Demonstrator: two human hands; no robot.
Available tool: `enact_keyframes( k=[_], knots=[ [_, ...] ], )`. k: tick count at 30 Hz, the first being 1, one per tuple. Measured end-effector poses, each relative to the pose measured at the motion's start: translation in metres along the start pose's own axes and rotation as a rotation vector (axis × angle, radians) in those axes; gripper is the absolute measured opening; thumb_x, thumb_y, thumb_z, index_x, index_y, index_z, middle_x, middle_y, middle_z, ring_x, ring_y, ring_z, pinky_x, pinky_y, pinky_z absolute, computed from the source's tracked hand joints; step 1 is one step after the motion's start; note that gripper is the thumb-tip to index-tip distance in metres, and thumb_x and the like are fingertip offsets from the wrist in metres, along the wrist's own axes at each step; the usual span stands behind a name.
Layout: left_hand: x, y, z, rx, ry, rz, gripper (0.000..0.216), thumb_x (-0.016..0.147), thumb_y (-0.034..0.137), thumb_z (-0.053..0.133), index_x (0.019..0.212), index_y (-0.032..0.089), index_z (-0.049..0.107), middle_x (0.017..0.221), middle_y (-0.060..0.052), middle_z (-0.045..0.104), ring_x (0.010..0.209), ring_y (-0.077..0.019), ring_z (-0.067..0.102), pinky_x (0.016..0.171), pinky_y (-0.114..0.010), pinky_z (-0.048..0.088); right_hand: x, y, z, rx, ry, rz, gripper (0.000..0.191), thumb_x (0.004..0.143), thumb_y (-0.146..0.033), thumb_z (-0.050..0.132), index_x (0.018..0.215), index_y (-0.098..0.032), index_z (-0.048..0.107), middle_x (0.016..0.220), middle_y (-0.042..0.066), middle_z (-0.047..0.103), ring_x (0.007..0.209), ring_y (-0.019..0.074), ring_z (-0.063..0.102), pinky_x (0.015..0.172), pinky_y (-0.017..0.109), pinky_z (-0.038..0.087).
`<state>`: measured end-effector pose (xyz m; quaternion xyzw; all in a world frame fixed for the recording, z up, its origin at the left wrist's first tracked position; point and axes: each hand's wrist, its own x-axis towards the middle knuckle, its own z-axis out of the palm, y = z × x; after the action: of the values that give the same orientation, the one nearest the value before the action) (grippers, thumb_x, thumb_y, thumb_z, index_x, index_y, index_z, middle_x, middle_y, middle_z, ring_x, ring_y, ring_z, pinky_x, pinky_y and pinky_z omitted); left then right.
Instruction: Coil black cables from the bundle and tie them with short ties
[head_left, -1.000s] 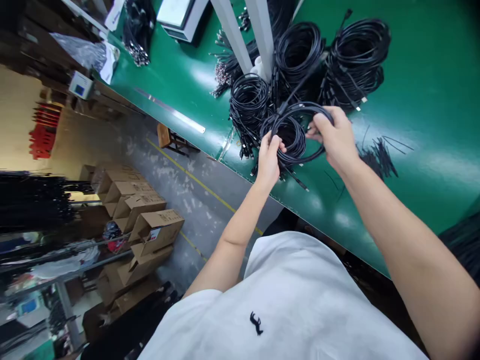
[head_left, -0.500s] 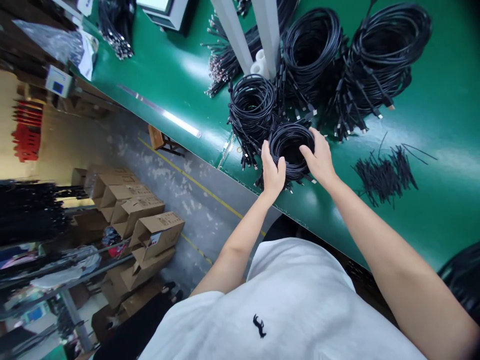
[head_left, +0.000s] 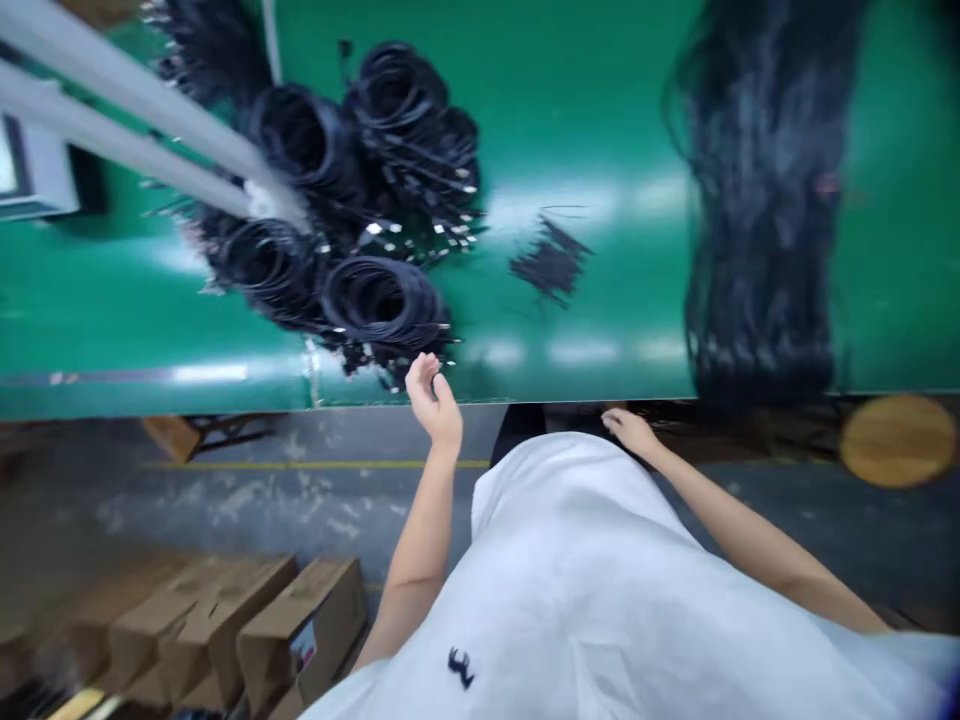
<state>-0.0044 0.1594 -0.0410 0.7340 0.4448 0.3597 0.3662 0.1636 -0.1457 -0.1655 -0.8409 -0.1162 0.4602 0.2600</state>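
Observation:
My left hand [head_left: 435,400] hovers at the table's front edge, just below the nearest coiled bundle of black cables [head_left: 382,300]. Its fingers are bent and the thumb stands apart; it holds nothing. Lower, in front of the table edge, is my right hand [head_left: 630,432], empty with loosely parted fingers. The coil lies on the green table [head_left: 615,130], its metal connectors poking out below. Behind and beside it are more coils, including a smaller one [head_left: 266,255] to its left. A pile of short black ties [head_left: 553,262] sits to the right.
Long straight black cables [head_left: 765,220] lie across the table at the right. White posts [head_left: 150,110] rise at the left beside a pale device [head_left: 37,160]. A round wooden stool [head_left: 898,440] stands under the right edge. Cardboard boxes [head_left: 300,620] are on the floor behind.
Both hands have let go of the front coil. My right hand has dropped below the table edge and my left hand has drawn back. The view has swung right, bringing the long cables into sight.

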Motion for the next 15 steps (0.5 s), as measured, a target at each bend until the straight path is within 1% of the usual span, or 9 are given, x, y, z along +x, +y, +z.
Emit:
enact_keyframes(
  k=[1, 3, 5, 6, 7, 9, 11, 13, 15],
  knots=[
    [-0.017, 0.004, 0.012, -0.017, -0.079, -0.017, 0.047, 0.097, 0.048, 0.043, 0.131, 0.015, 0.049, 0.125, -0.016, 0.06, 0.115, -0.0194, 0.061, 0.105, -0.036, 0.047, -0.008, 0.029, -0.007, -0.015, 0.034, 0.068, 0.013, 0.08, -0.023, 0.059, 0.085, -0.016, 0.068, 0.076, 0.005, 0.068, 0.071, 0.017, 0.062, 0.075, 0.029, 0.048],
    [-0.055, 0.014, 0.037, -0.04, -0.239, -0.059, 0.043, 0.097, 0.047, 0.044, 0.125, 0.015, 0.054, 0.119, -0.014, 0.064, 0.109, -0.0185, 0.064, 0.102, -0.036, 0.049, -0.013, 0.076, -0.024, -0.043, 0.13, 0.169, 0.024, 0.081, -0.023, 0.057, 0.1, -0.014, 0.068, 0.083, 0.007, 0.07, 0.075, 0.0184, 0.063, 0.074, 0.029, 0.047],
    [-0.095, 0.029, 0.063, -0.06, -0.393, -0.117, 0.039, 0.097, 0.043, 0.045, 0.121, 0.016, 0.057, 0.115, -0.013, 0.066, 0.104, -0.0171, 0.066, 0.099, -0.036, 0.051, -0.007, 0.111, -0.044, -0.067, 0.234, 0.211, 0.036, 0.087, -0.027, 0.05, 0.116, -0.011, 0.063, 0.095, 0.012, 0.07, 0.084, 0.0199, 0.064, 0.077, 0.029, 0.046],
    [-0.116, 0.037, 0.075, -0.066, -0.463, -0.148, 0.036, 0.097, 0.04, 0.045, 0.12, 0.016, 0.058, 0.114, -0.012, 0.067, 0.102, -0.0164, 0.066, 0.098, -0.035, 0.051, -0.001, 0.123, -0.053, -0.079, 0.275, 0.215, 0.038, 0.09, -0.029, 0.046, 0.118, -0.01, 0.062, 0.1, 0.013, 0.07, 0.088, 0.0208, 0.063, 0.079, 0.029, 0.045],
    [-0.135, 0.047, 0.086, -0.07, -0.529, -0.174, 0.034, 0.097, 0.037, 0.045, 0.119, 0.016, 0.058, 0.114, -0.011, 0.068, 0.101, -0.0157, 0.067, 0.097, -0.034, 0.052, 0.004, 0.132, -0.06, -0.09, 0.307, 0.212, 0.038, 0.093, -0.031, 0.043, 0.116, -0.01, 0.064, 0.101, 0.014, 0.069, 0.09, 0.0218, 0.062, 0.079, 0.03, 0.044],
    [-0.171, 0.066, 0.105, -0.069, -0.644, -0.189, 0.031, 0.097, 0.032, 0.044, 0.119, 0.017, 0.059, 0.113, -0.01, 0.068, 0.1, -0.0148, 0.067, 0.096, -0.033, 0.052, 0.012, 0.143, -0.071, -0.114, 0.348, 0.191, 0.039, 0.095, -0.037, 0.04, 0.101, -0.012, 0.069, 0.094, 0.016, 0.068, 0.088, 0.0236, 0.061, 0.078, 0.031, 0.043],
    [-0.201, 0.084, 0.116, -0.046, -0.754, -0.136, 0.03, 0.097, 0.029, 0.044, 0.119, 0.018, 0.06, 0.113, -0.009, 0.069, 0.1, -0.0144, 0.067, 0.096, -0.032, 0.051, 0.012, 0.15, -0.078, -0.133, 0.396, 0.15, 0.041, 0.096, -0.044, 0.041, 0.089, -0.014, 0.069, 0.092, 0.016, 0.066, 0.087, 0.0239, 0.06, 0.077, 0.031, 0.041],
    [-0.225, 0.1, 0.12, 0.018, -0.863, -0.044, 0.03, 0.098, 0.029, 0.043, 0.119, 0.019, 0.061, 0.114, -0.008, 0.069, 0.103, -0.0151, 0.066, 0.097, -0.032, 0.05, 0.008, 0.156, -0.088, -0.143, 0.474, 0.097, 0.041, 0.096, -0.047, 0.041, 0.094, -0.015, 0.067, 0.101, 0.016, 0.064, 0.091, 0.0233, 0.058, 0.078, 0.031, 0.04],
    [-0.244, 0.111, 0.119, 0.109, -0.959, 0.035, 0.03, 0.098, 0.03, 0.042, 0.118, 0.021, 0.062, 0.115, -0.007, 0.069, 0.107, -0.0161, 0.064, 0.099, -0.032, 0.048, 0.005, 0.162, -0.104, -0.142, 0.555, 0.047, 0.041, 0.097, -0.047, 0.039, 0.112, -0.016, 0.061, 0.116, 0.016, 0.058, 0.098, 0.0228, 0.056, 0.08, 0.031, 0.039]
  ],
)
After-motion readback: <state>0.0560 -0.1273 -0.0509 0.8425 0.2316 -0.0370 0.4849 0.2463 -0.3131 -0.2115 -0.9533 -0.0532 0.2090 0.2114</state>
